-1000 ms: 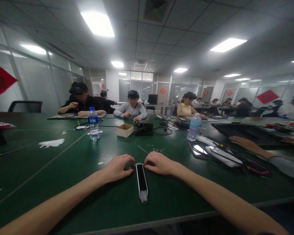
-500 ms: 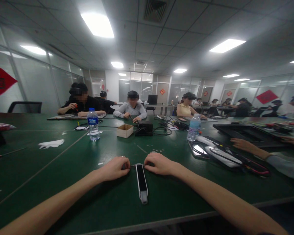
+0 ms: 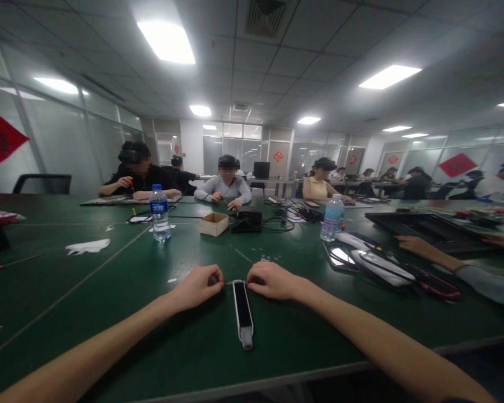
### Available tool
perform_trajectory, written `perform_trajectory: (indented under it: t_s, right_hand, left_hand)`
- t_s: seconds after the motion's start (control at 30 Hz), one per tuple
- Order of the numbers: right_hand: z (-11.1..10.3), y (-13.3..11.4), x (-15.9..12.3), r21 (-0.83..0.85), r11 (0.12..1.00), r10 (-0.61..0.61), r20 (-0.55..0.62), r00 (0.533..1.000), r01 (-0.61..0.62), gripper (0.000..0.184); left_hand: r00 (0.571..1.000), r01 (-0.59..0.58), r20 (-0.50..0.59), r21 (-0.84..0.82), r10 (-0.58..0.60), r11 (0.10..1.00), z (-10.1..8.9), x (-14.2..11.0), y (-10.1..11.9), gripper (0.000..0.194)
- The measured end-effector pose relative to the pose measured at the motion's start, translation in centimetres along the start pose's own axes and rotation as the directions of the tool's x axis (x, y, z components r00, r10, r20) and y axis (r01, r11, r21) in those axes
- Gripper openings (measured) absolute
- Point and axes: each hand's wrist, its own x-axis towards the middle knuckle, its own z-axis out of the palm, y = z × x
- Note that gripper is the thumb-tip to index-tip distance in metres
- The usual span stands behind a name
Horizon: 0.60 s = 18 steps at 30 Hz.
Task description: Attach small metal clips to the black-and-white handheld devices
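A long narrow device [image 3: 242, 309] with a black face, a pale rim and a grey near end lies on the green table [image 3: 151, 347], pointing toward me. At its far left corner my left hand [image 3: 198, 286] is closed in a pinch on a thin metal piece [image 3: 228, 284] that reaches to the device. What kind of piece it is, I cannot make out. My right hand [image 3: 273, 280] is closed too, its fingertips pressed together at the far right corner; whatever they pinch is hidden. Just beyond the right hand lie several small ring-like parts [image 3: 269, 258].
Ahead stand an open box [image 3: 214, 224], a black block-shaped device [image 3: 246, 220] with cables, and water bottles [image 3: 159, 214] [image 3: 332, 219]. At right lie white devices with cables [image 3: 382, 267] and a black tray-like panel [image 3: 420, 230]; a co-worker's hand [image 3: 415, 247] rests near it.
The fingers of my left hand have shifted and curled differently, with a gap now showing between index finger and thumb. My right hand and the long device have stayed in place.
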Motion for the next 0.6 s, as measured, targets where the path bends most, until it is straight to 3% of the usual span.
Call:
perform_trajectory:
  t_s: [0.6]
  right_hand:
    - [-0.33, -0.32, 0.01, 0.021, 1.0, 0.014, 0.01, 1.0, -0.015, 0.015]
  left_hand:
    - [1.0, -0.022, -0.011, -0.057, 0.022, 0.998, 0.65, 0.02, -0.37, 0.021]
